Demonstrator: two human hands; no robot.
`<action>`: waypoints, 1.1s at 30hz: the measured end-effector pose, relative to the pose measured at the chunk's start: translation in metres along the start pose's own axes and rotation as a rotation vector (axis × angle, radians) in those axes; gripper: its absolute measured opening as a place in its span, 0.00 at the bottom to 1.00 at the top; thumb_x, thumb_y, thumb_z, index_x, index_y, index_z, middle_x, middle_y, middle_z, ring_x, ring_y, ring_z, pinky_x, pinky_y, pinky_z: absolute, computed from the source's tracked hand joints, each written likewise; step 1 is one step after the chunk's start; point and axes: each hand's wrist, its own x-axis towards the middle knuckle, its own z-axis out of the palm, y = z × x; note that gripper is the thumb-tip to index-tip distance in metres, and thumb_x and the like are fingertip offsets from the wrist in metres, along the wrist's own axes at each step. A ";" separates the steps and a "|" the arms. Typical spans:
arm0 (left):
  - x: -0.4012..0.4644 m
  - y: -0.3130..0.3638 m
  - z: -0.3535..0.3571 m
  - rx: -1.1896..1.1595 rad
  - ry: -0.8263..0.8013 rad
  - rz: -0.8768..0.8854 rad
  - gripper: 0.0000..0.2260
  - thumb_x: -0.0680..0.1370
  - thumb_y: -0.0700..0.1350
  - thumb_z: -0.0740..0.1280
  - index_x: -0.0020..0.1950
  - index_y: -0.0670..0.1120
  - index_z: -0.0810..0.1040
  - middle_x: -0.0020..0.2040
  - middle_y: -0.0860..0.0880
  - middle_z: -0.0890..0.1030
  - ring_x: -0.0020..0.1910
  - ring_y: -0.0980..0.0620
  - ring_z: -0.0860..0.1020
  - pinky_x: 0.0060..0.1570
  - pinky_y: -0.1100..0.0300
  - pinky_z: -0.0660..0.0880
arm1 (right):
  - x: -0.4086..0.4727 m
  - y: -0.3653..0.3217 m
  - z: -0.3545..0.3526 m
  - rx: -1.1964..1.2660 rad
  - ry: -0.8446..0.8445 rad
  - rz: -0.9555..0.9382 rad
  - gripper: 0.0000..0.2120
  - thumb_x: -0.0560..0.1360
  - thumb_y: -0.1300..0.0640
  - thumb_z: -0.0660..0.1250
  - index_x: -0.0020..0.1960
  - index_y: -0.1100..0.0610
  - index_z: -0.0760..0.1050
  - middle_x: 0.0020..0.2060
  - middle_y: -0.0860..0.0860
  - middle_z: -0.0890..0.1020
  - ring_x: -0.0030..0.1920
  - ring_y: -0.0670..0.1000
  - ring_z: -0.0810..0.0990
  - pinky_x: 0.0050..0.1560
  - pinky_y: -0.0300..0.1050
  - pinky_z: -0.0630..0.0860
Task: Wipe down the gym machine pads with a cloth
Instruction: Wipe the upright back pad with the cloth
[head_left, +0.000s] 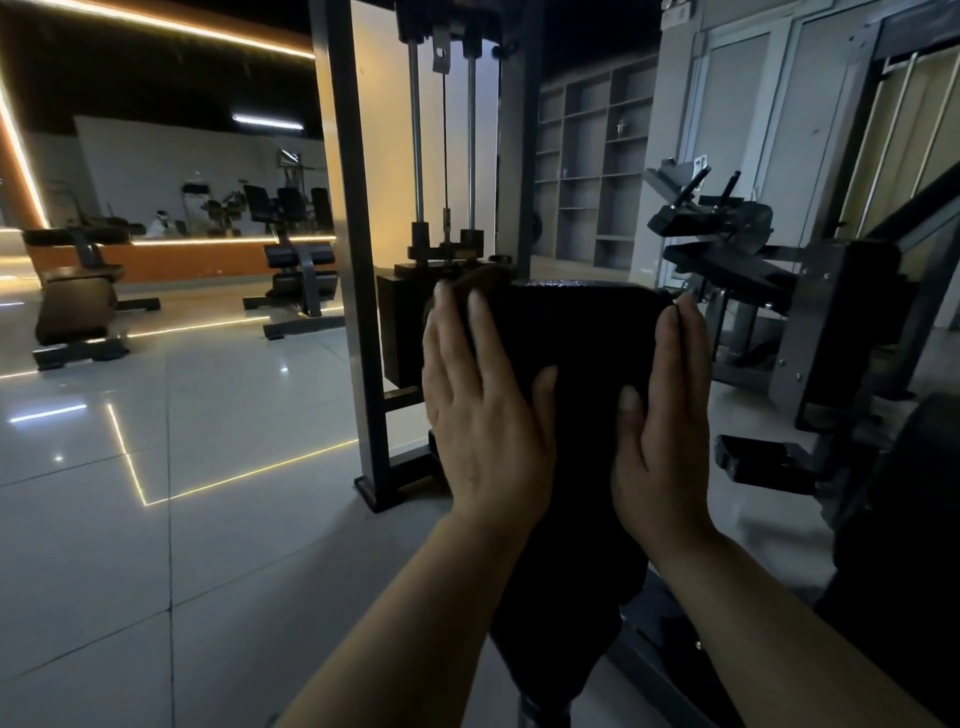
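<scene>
One black pad (571, 374), upright, smooth, with rounded corners, stands at frame centre between both hands. Dark brownish cloth (480, 278), soft and bunched, shows at the pad's 11 o'clock corner under the left fingertips. Left hand (483, 410): fingers straight, flat against the pad's 9 o'clock side, pressing the cloth. Right hand (662, 426): fingers straight, flat on the 3 o'clock edge, grasping nothing. Steel weight-stack frame (353, 260) rises behind at 12. Glossy tiled floor (156, 493) spreads toward 9.
</scene>
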 end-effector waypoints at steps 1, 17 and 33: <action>-0.016 -0.004 0.002 -0.023 -0.008 -0.038 0.30 0.81 0.58 0.50 0.77 0.43 0.48 0.78 0.40 0.50 0.76 0.48 0.46 0.74 0.58 0.44 | 0.000 0.000 0.000 -0.006 0.005 -0.001 0.25 0.81 0.62 0.51 0.76 0.64 0.50 0.76 0.59 0.51 0.77 0.52 0.49 0.73 0.35 0.50; -0.034 -0.020 -0.007 -0.159 -0.123 -0.054 0.31 0.80 0.63 0.47 0.77 0.51 0.40 0.76 0.42 0.52 0.73 0.45 0.55 0.67 0.45 0.64 | -0.001 0.000 0.004 -0.071 0.057 -0.040 0.24 0.81 0.62 0.50 0.76 0.62 0.50 0.76 0.57 0.51 0.77 0.50 0.50 0.73 0.35 0.52; -0.142 -0.059 0.006 -0.323 -0.287 -0.338 0.36 0.74 0.68 0.55 0.75 0.62 0.40 0.73 0.53 0.60 0.68 0.57 0.64 0.58 0.73 0.62 | -0.003 -0.002 0.006 -0.081 0.071 -0.039 0.24 0.81 0.64 0.50 0.75 0.66 0.51 0.75 0.56 0.50 0.77 0.46 0.48 0.73 0.35 0.50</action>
